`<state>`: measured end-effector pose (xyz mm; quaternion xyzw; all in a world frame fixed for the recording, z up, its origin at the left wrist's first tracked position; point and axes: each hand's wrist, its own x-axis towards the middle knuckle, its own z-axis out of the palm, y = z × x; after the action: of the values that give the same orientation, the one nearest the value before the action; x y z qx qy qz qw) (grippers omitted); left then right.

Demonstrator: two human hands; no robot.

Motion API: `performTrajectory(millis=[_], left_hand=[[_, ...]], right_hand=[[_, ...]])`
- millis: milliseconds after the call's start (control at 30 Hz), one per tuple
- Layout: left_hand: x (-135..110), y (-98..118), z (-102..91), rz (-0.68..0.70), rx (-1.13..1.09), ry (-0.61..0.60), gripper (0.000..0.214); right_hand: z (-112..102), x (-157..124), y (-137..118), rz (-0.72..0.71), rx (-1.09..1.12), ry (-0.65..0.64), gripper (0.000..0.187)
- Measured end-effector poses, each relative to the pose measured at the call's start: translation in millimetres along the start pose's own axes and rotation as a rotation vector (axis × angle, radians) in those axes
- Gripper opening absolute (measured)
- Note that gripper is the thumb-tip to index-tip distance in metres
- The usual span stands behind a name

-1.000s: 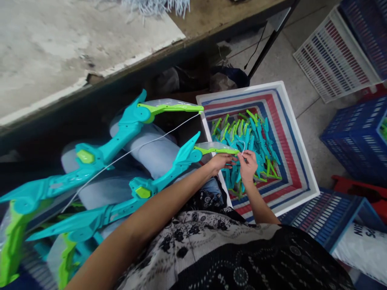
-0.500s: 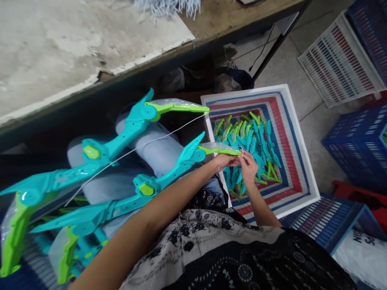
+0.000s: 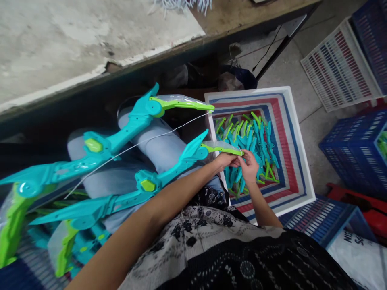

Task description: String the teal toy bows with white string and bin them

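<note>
A teal and green toy bow (image 3: pixel 186 159) lies slantwise over my lap. Its lime-green tip reaches over the edge of the white crate (image 3: pixel 311 193). My left hand (image 3: pixel 228 160) is closed around that tip from below. At the very end of the tip, the fingers of my right hand (image 3: pixel 250 166) pinch a bit of white string, partly hidden by the fingers. Beyond it, a second toy bow (image 3: pixel 119 137) rests across my knees, its white bowstring (image 3: pixel 145 141) running slackly from the far tip.
Several more toy bows (image 3: pixel 261 139) are heaped in the striped lining of the white crate. More bow parts fill a blue crate (image 3: pixel 33 262) at lower left. A worktable (image 3: pixel 75 36) edges the far side. Blue baskets (image 3: pixel 350 149) and a white basket (image 3: pixel 341 66) stand right.
The white loop that stood out at the bow's tip now lies closer against it. My right fingers have shifted slightly at the tip. The whole view has moved a little.
</note>
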<state>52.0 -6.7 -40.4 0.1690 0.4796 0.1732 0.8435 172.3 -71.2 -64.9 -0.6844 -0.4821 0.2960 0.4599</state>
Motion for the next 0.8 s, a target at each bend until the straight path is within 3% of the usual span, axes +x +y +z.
performTrajectory(millis=[100, 167, 333, 433, 567, 633, 700, 800], left_hand=[[-16, 2, -9.6, 0.017, 0.021, 0.087, 0.023], [-39, 2, -24.0, 0.033, 0.015, 0.12, 0.022], [-110, 2, -60.3, 0.257, -0.107, -0.011, 0.022], [-133, 9, -64.0, 0.308, -0.157, -0.066, 0.03], [-157, 30, -60.8, 0.396, -0.202, -0.14, 0.027], [-181, 42, -68.2, 0.476, -0.207, -0.066, 0.025], [-215, 52, -86.2, 0.569, -0.2, 0.092, 0.028], [-283, 53, -126.8, 0.66, -0.164, 0.535, 0.04]], right_hand=[[-2, -1, 1, -0.014, -0.03, -0.004, 0.051], [-3, -2, 1, -0.023, -0.036, -0.007, 0.055], [-7, 2, -8, -0.152, -0.202, -0.054, 0.036], [-11, 5, -18, -0.269, -0.29, -0.092, 0.025], [-18, 6, -23, -0.321, -0.339, -0.113, 0.027], [-21, 7, -22, -0.324, -0.381, -0.131, 0.03], [-23, 10, -21, -0.331, -0.426, -0.159, 0.031], [-25, 18, -23, -0.348, -0.466, -0.214, 0.036]])
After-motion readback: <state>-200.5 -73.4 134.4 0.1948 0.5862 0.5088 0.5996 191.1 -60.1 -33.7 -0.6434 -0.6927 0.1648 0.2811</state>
